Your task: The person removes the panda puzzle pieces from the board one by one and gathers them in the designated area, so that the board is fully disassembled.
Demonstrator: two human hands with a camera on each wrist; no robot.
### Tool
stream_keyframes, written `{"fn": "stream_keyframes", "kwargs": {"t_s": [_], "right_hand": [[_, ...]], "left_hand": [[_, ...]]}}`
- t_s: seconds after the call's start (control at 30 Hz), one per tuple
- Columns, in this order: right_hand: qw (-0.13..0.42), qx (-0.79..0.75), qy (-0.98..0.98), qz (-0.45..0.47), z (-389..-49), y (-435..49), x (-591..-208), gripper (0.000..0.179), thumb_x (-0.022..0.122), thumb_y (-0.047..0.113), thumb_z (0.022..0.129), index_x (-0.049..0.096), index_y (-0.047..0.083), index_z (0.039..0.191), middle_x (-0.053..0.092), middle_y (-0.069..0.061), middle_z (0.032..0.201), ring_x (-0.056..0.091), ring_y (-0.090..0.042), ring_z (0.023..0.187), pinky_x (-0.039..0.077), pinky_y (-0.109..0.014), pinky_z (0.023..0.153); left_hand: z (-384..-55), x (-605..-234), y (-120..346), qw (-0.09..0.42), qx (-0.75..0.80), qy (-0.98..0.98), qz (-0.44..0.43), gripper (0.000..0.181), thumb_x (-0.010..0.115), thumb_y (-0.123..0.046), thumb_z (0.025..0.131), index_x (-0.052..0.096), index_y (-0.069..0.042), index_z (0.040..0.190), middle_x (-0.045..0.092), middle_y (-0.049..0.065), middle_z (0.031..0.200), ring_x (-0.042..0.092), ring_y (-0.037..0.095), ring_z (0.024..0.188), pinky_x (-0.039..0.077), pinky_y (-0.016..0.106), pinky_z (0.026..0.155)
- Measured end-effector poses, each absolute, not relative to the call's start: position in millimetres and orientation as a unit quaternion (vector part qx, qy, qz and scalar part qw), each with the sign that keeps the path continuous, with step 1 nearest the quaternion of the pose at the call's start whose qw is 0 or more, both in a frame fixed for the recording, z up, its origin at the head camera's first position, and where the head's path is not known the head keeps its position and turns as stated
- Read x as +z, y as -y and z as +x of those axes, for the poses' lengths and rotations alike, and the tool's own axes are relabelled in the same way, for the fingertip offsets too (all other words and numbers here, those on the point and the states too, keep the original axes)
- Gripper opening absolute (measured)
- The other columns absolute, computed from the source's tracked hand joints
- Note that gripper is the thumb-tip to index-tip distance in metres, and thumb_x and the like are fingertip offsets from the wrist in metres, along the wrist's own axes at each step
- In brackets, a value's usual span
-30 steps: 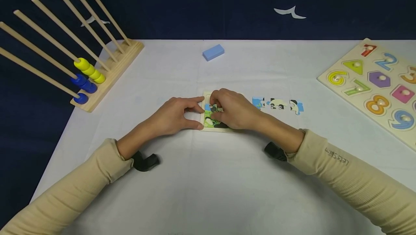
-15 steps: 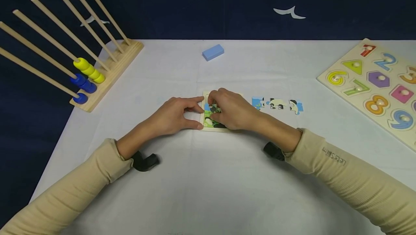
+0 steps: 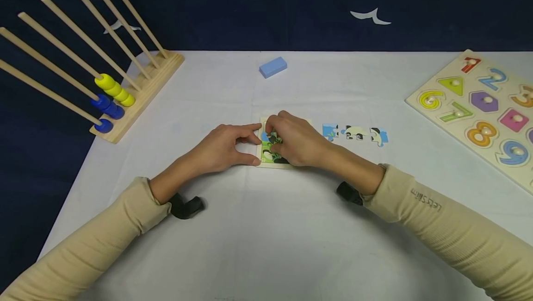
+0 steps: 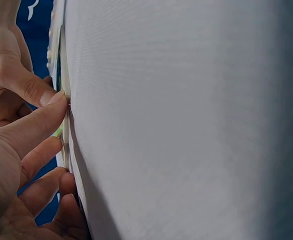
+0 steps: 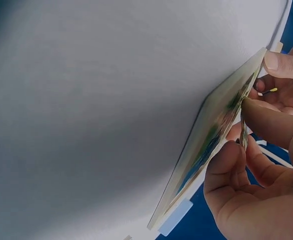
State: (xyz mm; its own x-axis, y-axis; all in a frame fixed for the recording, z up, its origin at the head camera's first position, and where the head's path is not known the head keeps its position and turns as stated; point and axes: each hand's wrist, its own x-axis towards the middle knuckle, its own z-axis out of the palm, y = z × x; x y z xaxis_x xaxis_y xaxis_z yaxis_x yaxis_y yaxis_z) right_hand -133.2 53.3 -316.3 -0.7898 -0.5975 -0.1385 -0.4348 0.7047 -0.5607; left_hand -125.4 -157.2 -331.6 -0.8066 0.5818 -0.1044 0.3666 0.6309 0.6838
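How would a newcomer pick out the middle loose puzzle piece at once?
On the white tablecloth, find the pale-framed panda puzzle board. Just right of it, in a row of three, the panda-face piece lies in the middle. Only it shows two black eye patches on a pale face, while the left piece and the right piece carry clear blue areas.

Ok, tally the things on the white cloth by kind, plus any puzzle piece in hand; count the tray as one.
Loose puzzle pieces: 3
Held piece in the right hand: 1
Puzzle tray: 1
Number board: 1
Bead stand: 1
Blue block: 1
Total: 8
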Motion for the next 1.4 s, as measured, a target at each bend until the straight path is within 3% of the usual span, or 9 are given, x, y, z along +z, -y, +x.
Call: {"fn": "stream_keyframes", "kwargs": {"t_s": [0.3,0.6,0.93,1.2,1.4], "right_hand": [[0.147,-0.242,-0.912,-0.298,-135,-57,-314,0.029,0.071,0.007,0.088,0.068,-0.003,0.116,0.062,-0.010,0.096,0.054,-0.023,0.085,0.046,-0.039,0.076],[0.144,-0.249,-0.913,-0.290,-137,-61,-312,0.034,0.071,0.007,0.087,0.067,-0.003,0.120,0.062,-0.010,0.093,0.054,-0.025,0.085,0.045,-0.040,0.077],[0.137,-0.263,-0.915,-0.274,-131,-69,-307,0.031,0.074,0.012,0.086,0.070,-0.002,0.114,0.063,-0.009,0.100,0.055,-0.024,0.088,0.044,-0.040,0.082],[0.126,-0.274,-0.914,-0.272,-125,-79,-304,0.028,0.074,0.009,0.085,0.071,0.000,0.111,0.063,-0.007,0.095,0.055,-0.022,0.083,0.044,-0.038,0.075],[0.116,-0.276,-0.916,-0.266,-122,-90,-304,0.035,0.078,0.008,0.082,0.065,-0.001,0.114,0.062,-0.006,0.090,0.055,-0.022,0.079,0.044,-0.038,0.074]], "left_hand": [[-125,-330,157,0.166,0.335,-0.890,0.262,0.038,0.085,-0.022,0.079,0.073,-0.008,0.113,0.051,0.007,0.145,0.060,0.020,0.115,0.044,0.039,0.096],[-125,-330,156,0.168,0.337,-0.889,0.259,0.039,0.085,-0.021,0.079,0.073,-0.007,0.113,0.051,0.006,0.145,0.059,0.020,0.118,0.045,0.038,0.095],[-125,-330,157,0.164,0.335,-0.889,0.265,0.040,0.085,-0.021,0.079,0.073,-0.006,0.114,0.052,0.006,0.145,0.059,0.020,0.118,0.045,0.037,0.094],[-125,-330,157,0.167,0.333,-0.890,0.262,0.041,0.085,-0.021,0.079,0.073,-0.006,0.115,0.051,0.006,0.145,0.059,0.020,0.117,0.045,0.037,0.094],[-124,-330,156,0.166,0.334,-0.891,0.261,0.041,0.086,-0.020,0.078,0.073,-0.006,0.115,0.051,0.007,0.145,0.058,0.021,0.118,0.045,0.037,0.094]]}}
